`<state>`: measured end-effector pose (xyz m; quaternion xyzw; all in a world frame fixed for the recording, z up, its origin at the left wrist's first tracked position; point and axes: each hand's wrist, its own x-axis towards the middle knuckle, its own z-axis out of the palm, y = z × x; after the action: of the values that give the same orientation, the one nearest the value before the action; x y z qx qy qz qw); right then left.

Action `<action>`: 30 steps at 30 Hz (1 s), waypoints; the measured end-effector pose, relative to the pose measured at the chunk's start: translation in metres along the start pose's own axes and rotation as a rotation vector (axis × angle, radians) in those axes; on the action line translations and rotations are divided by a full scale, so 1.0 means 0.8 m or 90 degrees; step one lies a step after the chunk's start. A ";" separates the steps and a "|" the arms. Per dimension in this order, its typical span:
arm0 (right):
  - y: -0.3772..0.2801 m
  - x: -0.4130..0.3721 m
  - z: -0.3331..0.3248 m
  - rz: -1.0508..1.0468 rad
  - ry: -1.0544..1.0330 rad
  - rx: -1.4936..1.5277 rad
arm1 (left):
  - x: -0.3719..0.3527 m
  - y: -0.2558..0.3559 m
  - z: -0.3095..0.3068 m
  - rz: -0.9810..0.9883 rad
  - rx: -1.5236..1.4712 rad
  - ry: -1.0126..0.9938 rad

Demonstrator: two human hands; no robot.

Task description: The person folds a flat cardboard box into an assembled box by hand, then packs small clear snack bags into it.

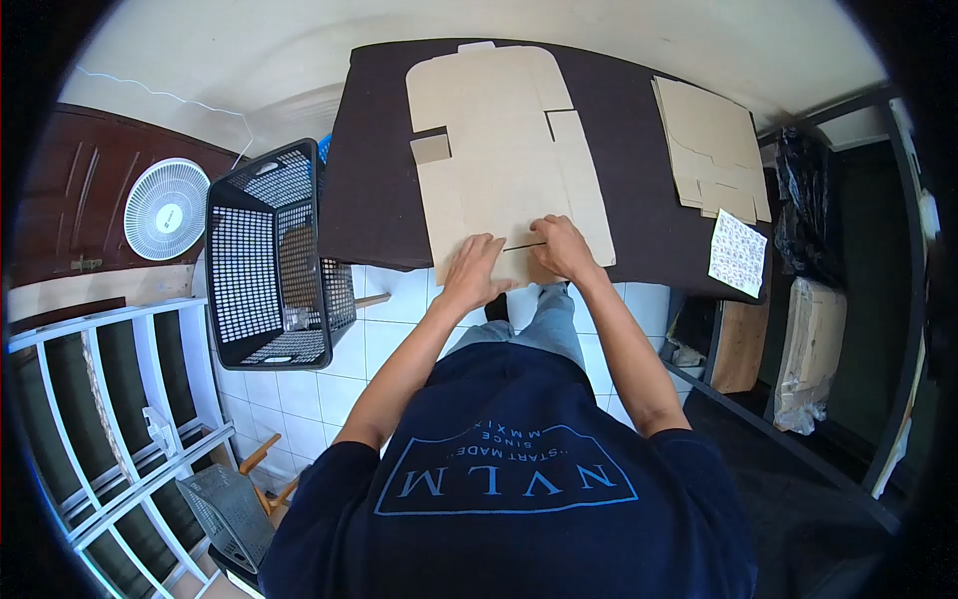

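A flat, unfolded cardboard box blank (pixel 504 140) lies on the dark table (pixel 639 180), reaching from the far edge to the near edge. My left hand (pixel 477 270) presses on the blank's near flap at the table's front edge, fingers spread a little. Just to its right, my right hand (pixel 564 248) rests on the neighbouring near flap, fingers bent over the cardboard. Both hands touch the blank close together; whether either pinches a flap is hard to tell.
A stack of more flat cardboard blanks (pixel 714 150) sits at the table's right, with a sheet of stickers (pixel 738 252) near its front corner. A black plastic laundry basket (pixel 269 260) stands left of the table. A white fan (pixel 167 208) and white rack (pixel 110 399) are further left.
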<state>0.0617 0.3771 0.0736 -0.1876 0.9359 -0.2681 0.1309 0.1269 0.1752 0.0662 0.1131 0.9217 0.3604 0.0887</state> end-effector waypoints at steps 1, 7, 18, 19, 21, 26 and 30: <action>0.002 -0.014 0.001 0.002 0.003 -0.002 | -0.004 0.009 0.003 -0.001 0.104 -0.019; 0.007 -0.079 0.036 -0.062 0.045 -0.215 | 0.003 0.010 0.006 0.040 0.228 -0.074; -0.007 -0.002 0.030 -0.036 0.247 -0.226 | 0.057 -0.036 -0.041 -0.119 0.105 -0.035; -0.013 0.007 0.047 -0.055 0.240 -0.247 | 0.054 -0.034 -0.038 -0.147 0.172 0.045; -0.038 0.008 0.089 -0.077 0.203 -0.213 | 0.047 -0.050 -0.019 -0.126 0.228 0.105; -0.052 -0.019 0.134 -0.132 0.142 -0.113 | 0.040 -0.071 0.010 -0.097 0.324 0.180; 0.013 -0.024 0.090 -0.048 0.160 -0.214 | 0.043 -0.063 0.010 -0.103 0.331 0.165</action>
<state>0.1012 0.3605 0.0115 -0.2071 0.9686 -0.1343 -0.0302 0.0885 0.1536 0.0231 0.0114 0.9927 0.1155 -0.0329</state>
